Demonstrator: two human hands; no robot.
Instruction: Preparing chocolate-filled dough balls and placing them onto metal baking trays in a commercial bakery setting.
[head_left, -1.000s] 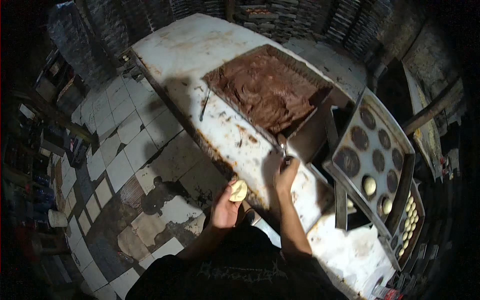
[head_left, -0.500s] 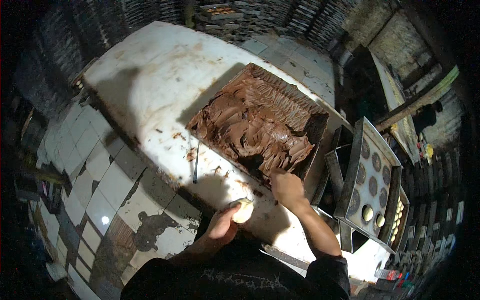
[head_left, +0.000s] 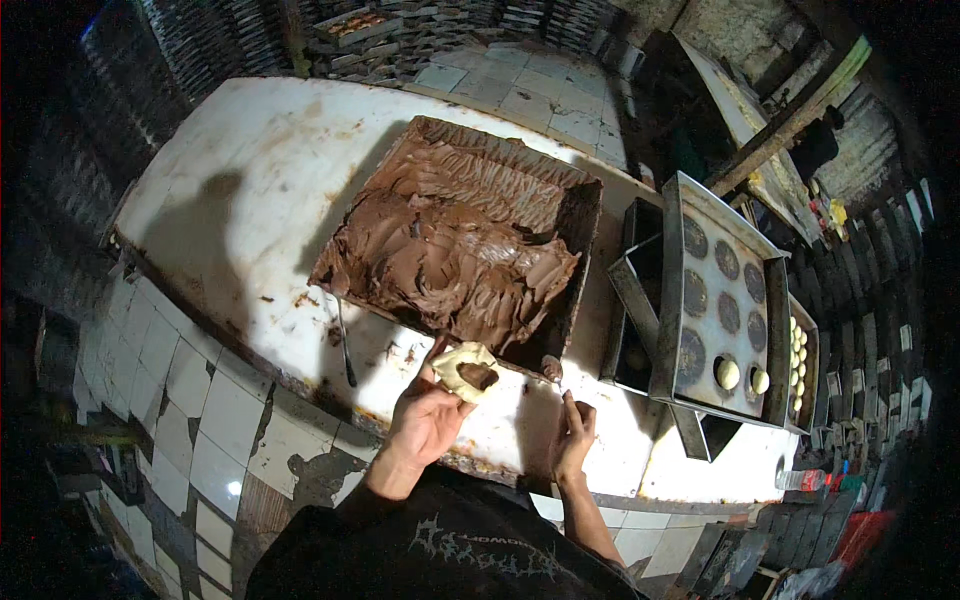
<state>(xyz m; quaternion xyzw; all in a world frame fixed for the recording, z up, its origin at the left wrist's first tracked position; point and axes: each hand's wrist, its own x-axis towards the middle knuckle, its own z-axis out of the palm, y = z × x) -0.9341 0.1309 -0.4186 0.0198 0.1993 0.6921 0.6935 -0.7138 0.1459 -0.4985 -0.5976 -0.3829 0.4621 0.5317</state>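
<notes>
My left hand (head_left: 425, 425) holds up a flattened piece of pale dough (head_left: 455, 358) with a dab of brown chocolate filling (head_left: 478, 376) in its middle. To its right, my right hand (head_left: 573, 435) grips the thin handle of a small spoon (head_left: 552, 369), whose tip is coated in brown. Both hands are at the near edge of a big rectangular pan (head_left: 572, 322). Thick, ridged chocolate paste (head_left: 450, 255) fills much of that pan and smears its walls. The spoon's tip is just outside the pan's near right corner.
A slim metal utensil (head_left: 347, 345) lies left of the pan on the stained white table (head_left: 260, 130). At right, stacked metal trays (head_left: 668, 300) carry round dark marks and two dough balls (head_left: 727, 375). Several smaller dough balls (head_left: 797, 362) line another tray. A bottle (head_left: 800, 480) stands beyond.
The right hand has come out of the pan toward me with the spoon. My left hand has risen toward the pan, and filling now shows on the dough. The view has shifted.
</notes>
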